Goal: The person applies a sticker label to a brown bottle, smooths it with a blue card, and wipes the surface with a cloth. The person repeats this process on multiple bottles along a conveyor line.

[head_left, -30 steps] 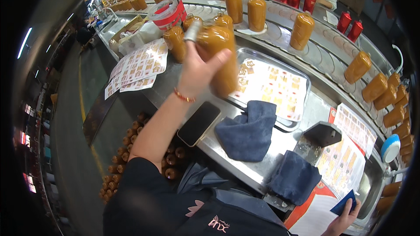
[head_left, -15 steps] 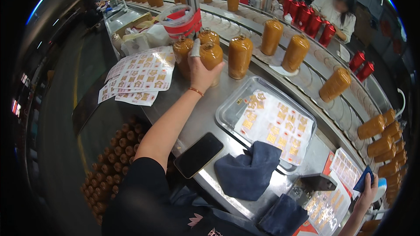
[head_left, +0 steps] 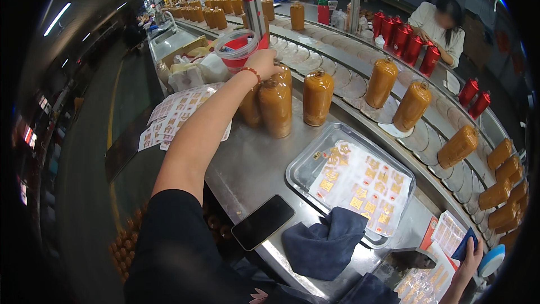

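Your left hand point(head_left: 263, 63) bends over clustered amber bottles point(head_left: 275, 111) — gripping or not, I cannot tell — your right hand point(head_left: 472, 255) holds a dark-blue pad point(head_left: 464, 244), and between them many gold stickers point(head_left: 360, 193) are still left in the metal tray point(head_left: 293, 171).

Amber-brown bottles point(head_left: 275, 111) glow at twelve o'clock, red bottles point(head_left: 400, 40) blaze at two, deep-blue pad point(head_left: 464, 245) at four!

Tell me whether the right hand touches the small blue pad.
Touching. The head view shows the right hand gripping the small blue pad by its right edge.
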The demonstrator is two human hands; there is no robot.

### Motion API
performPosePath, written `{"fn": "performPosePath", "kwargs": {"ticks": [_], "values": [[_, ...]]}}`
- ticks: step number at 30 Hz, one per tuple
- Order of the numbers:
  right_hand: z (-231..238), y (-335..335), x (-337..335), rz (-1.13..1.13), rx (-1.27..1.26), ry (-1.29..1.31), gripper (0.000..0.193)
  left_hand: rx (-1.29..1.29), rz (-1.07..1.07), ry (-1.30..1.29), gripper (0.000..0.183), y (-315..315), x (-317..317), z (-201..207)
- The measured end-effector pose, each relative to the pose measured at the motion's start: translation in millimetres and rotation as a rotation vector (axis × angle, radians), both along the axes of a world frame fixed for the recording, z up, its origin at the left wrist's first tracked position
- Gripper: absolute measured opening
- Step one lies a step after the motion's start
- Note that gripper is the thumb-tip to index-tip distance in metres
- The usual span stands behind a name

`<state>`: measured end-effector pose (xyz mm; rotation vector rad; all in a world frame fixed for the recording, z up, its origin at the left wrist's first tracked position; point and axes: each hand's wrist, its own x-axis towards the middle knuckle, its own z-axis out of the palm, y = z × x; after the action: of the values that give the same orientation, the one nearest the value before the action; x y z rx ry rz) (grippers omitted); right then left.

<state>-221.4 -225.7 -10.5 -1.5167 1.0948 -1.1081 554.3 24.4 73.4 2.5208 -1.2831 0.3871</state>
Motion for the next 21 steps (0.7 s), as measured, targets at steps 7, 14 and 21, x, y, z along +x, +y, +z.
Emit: {"fn": "performPosePath", "kwargs": {"ticks": [7,14,21], "values": [[4.4,20.5,-43.1,-0.077,0.074,-0.096,0.012,-0.115,0.1,0.07,0.033,-22.5,25.1,-1.8],[-3.7,37.4,-63.9,-0.127,0.051,-0.089,0.014,-0.048,0.229,-0.048,0.03,-42.9,42.6,2.3],[5.3,54.8,-51.8,-0.111,0.066,-0.078,0.017,-0.008,0.264,-0.018,0.034,-49.1,60.7,-9.6]]}}
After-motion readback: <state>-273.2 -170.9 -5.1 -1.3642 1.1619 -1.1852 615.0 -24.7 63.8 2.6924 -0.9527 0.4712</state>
